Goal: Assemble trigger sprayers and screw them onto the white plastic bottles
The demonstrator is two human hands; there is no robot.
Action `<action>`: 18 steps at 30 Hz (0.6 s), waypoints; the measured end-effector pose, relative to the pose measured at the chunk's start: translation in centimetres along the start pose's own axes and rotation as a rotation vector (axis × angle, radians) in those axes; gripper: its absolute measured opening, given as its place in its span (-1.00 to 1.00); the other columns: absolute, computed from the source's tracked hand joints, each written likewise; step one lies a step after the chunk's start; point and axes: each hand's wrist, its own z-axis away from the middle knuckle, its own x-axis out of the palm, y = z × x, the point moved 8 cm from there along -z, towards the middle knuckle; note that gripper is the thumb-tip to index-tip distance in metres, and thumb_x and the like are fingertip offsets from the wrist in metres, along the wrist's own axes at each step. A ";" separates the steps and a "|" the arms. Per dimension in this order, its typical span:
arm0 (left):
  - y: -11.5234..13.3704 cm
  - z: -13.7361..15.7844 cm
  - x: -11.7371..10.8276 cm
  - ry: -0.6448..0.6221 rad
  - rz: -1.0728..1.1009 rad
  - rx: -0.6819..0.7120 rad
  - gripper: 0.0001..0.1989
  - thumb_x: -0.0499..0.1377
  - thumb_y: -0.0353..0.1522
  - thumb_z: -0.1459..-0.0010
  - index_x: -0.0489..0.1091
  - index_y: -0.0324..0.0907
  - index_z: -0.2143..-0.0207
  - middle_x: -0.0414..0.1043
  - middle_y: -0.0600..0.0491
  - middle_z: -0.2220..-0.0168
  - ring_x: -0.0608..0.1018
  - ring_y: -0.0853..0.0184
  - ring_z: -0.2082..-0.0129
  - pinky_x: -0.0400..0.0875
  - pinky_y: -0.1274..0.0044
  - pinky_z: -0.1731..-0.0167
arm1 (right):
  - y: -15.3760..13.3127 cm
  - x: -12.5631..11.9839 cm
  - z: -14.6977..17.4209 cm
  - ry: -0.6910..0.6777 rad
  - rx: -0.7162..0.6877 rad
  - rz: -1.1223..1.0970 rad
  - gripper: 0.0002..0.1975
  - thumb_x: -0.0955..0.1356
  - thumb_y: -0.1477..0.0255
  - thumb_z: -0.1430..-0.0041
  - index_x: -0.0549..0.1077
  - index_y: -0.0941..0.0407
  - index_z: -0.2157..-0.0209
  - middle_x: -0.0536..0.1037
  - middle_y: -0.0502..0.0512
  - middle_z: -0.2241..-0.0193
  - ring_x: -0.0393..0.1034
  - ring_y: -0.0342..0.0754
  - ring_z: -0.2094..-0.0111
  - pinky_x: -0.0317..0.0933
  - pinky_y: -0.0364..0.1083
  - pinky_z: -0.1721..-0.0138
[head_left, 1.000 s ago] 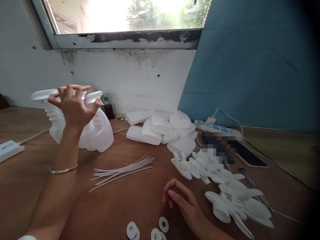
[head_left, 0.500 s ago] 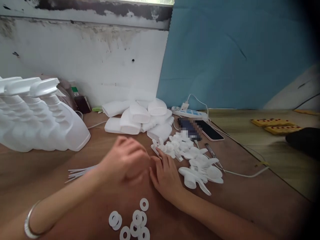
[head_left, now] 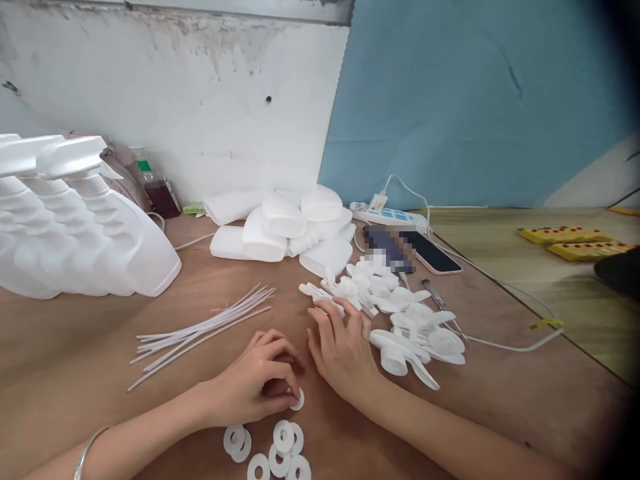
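Note:
My left hand is low over the table, its thumb and index finger closed in a pinch on a white flat ring washer, partly covered by the fingertips. Just below it lie several more white washers, some overlapping. My right hand rests with its fingers apart and curved. Its fingertips reach the near edge of a pile of white plastic spray heads, holding nothing that I can see. Thin white tubes lie in a loose bundle beyond my left hand.
White spray bottles stand in a row at the left. Several white bottles are piled against the wall. A power strip, phones, a pen-like tool and a white cable lie at the right.
My left hand has come down and nearer, from above the table to the washer, uncovering the tubes. My right hand stays by the spray heads. The view has shifted slightly.

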 end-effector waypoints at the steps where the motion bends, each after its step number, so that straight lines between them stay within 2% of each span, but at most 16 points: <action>1: -0.1 0.0 0.0 0.000 0.020 -0.011 -0.97 0.19 -0.36 -0.05 0.40 -0.10 0.40 0.38 0.04 0.18 0.32 0.28 0.12 0.17 0.41 0.11 | 0.0 0.1 0.0 -0.005 -0.004 -0.013 -0.76 0.23 0.57 -0.11 0.32 0.19 0.14 0.40 0.24 0.10 0.10 0.22 -0.04 0.07 0.13 0.11; 5: -0.6 0.1 0.0 0.009 0.059 -0.042 -0.76 0.22 -0.24 -0.02 0.39 -0.08 0.23 0.37 0.01 0.17 0.31 0.26 0.14 0.18 0.39 0.11 | 0.3 0.6 0.0 -0.021 -0.005 -0.071 -0.71 0.19 0.59 -0.11 0.29 0.18 0.10 0.32 0.29 0.02 0.00 0.23 -0.13 0.07 0.18 0.04; 7: -0.7 0.1 0.0 0.018 0.053 -0.038 -0.71 0.25 -0.19 0.03 0.40 -0.08 0.23 0.34 0.00 0.13 0.30 0.24 0.12 0.17 0.37 0.09 | 0.5 1.1 0.1 -0.049 -0.002 -0.092 -0.69 0.19 0.59 -0.10 0.27 0.20 0.08 0.26 0.33 -0.03 -0.04 0.23 -0.16 0.04 0.21 -0.01; 11: -1.0 0.1 0.0 0.040 0.074 -0.051 -0.77 0.26 -0.20 0.05 0.42 -0.11 0.34 0.33 -0.01 0.15 0.30 0.25 0.12 0.19 0.38 0.10 | 0.7 2.1 0.1 -0.136 -0.008 -0.136 -0.66 0.18 0.60 -0.08 0.25 0.24 0.06 0.24 0.36 -0.06 0.07 0.17 -0.11 0.10 0.15 -0.02; 14: -1.1 0.1 -0.3 0.069 0.121 -0.066 -0.81 0.26 -0.25 0.04 0.38 -0.14 0.40 0.39 0.04 0.30 0.35 0.30 0.24 0.22 0.41 0.17 | 0.4 2.0 0.0 -0.171 -0.038 -0.191 -0.66 0.17 0.63 -0.08 0.27 0.20 0.08 0.27 0.32 -0.05 0.19 0.11 -0.01 0.18 0.10 0.07; 16: -1.3 0.2 -0.8 0.129 0.176 -0.075 -0.85 0.24 -0.29 0.00 0.35 -0.16 0.45 0.38 0.09 0.45 0.36 0.36 0.37 0.24 0.45 0.26 | -0.1 1.7 -0.1 -0.177 -0.087 -0.251 -0.67 0.18 0.63 -0.07 0.28 0.17 0.10 0.30 0.27 -0.03 0.22 0.09 0.06 0.21 0.07 0.12; 18: -1.5 0.4 -1.4 0.224 0.245 -0.085 -0.85 0.22 -0.30 -0.02 0.34 -0.17 0.47 0.37 0.10 0.48 0.36 0.38 0.41 0.25 0.48 0.32 | -1.0 1.6 -0.1 -0.197 -0.176 -0.331 -0.69 0.20 0.61 -0.07 0.29 0.15 0.11 0.32 0.22 -0.01 0.25 0.05 0.12 0.22 0.04 0.14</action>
